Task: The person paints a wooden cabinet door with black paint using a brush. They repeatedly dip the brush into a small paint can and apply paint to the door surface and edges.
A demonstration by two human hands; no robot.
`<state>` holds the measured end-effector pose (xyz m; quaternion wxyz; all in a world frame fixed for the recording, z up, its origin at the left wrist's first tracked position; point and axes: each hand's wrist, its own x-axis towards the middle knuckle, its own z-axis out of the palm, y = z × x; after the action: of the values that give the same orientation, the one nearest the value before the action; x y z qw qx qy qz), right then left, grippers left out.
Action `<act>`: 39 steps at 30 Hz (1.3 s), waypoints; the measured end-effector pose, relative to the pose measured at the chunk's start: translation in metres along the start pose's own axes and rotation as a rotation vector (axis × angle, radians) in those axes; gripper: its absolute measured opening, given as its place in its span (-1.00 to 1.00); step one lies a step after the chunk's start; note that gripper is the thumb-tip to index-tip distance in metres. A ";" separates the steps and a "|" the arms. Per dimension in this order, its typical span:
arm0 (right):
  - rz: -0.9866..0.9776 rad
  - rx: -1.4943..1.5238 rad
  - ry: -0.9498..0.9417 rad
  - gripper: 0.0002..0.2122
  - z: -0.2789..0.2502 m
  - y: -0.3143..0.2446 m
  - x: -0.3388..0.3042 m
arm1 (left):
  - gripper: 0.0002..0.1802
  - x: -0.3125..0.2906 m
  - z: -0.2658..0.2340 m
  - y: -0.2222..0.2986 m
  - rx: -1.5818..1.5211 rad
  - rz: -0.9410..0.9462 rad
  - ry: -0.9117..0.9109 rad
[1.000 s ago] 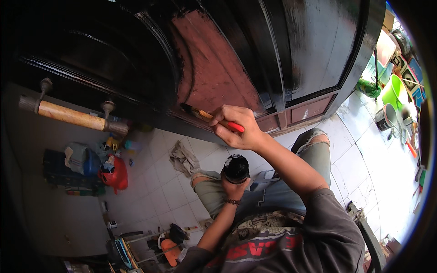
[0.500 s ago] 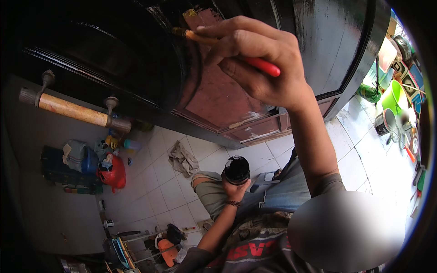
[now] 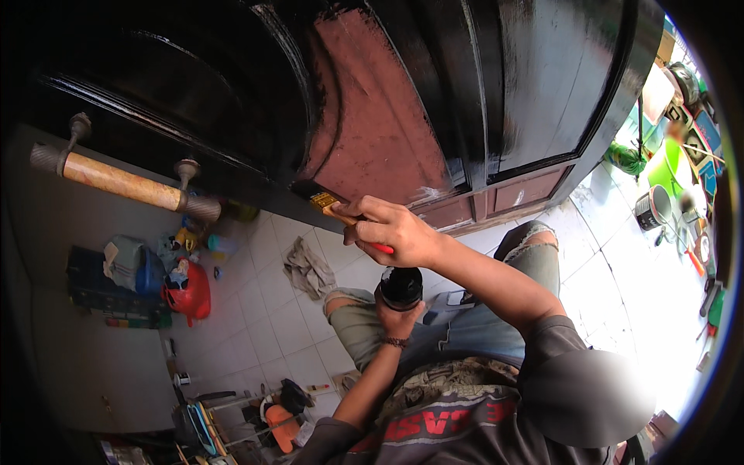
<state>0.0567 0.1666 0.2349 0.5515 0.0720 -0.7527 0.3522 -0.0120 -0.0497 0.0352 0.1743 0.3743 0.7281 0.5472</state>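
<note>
My right hand (image 3: 399, 233) pinches a paintbrush (image 3: 323, 202) with an orange and red handle. Its dark bristles meet the lower edge of a door (image 3: 194, 116), beside a reddish-brown patch (image 3: 376, 124) ringed by glossy black paint. Just below that hand, my left hand (image 3: 400, 318) is wrapped round a round black paint container (image 3: 401, 288), held upright over my lap. How much paint sits inside cannot be made out.
A door handle (image 3: 124, 182) juts out at the left. On the tiled floor lie a crumpled rag (image 3: 308, 267), a red bag (image 3: 187, 294) and tools at lower left. A paint can (image 3: 652, 208) and a green bucket (image 3: 673, 164) stand at right.
My right hand has come down from the upper part of the brown patch to its lower edge, carrying the paintbrush. My left hand keeps the container in nearly the same place.
</note>
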 end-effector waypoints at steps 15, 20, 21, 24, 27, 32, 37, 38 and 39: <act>-0.344 -0.416 0.587 -0.87 -0.048 -0.023 0.055 | -0.02 -0.001 0.001 0.008 -0.085 -0.019 -0.007; -0.122 -0.297 0.218 -0.76 0.017 0.010 0.020 | 0.03 -0.006 -0.007 0.001 -0.035 -0.007 -0.008; -0.098 -0.275 0.192 -0.74 0.027 0.017 0.011 | 0.05 -0.007 -0.007 0.000 -0.082 -0.011 0.001; -0.069 -0.147 0.048 -0.75 0.036 0.017 -0.005 | 0.08 -0.008 -0.012 -0.012 -0.178 -0.037 0.065; -0.085 -0.061 -0.158 -0.74 0.023 0.012 -0.003 | 0.09 -0.004 -0.024 0.000 -0.271 -0.117 0.124; -0.073 -0.169 -0.021 -0.80 -0.045 0.009 0.048 | -0.01 -0.008 -0.037 0.003 -0.292 -0.076 0.245; -0.239 -0.368 0.208 -0.82 -0.053 -0.006 0.042 | 0.02 -0.011 -0.033 0.005 -0.276 -0.120 0.244; -0.247 -0.394 0.280 -0.81 -0.050 -0.009 0.038 | 0.07 -0.011 -0.033 0.004 -0.261 -0.118 0.238; -0.271 -0.389 0.365 -0.79 -0.042 -0.006 0.035 | 0.13 -0.012 -0.034 0.003 -0.246 -0.116 0.232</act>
<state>0.0789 0.1974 0.2743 0.7233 0.0005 -0.6779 0.1316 -0.0256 -0.0805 0.0479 0.1651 0.2416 0.6911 0.6608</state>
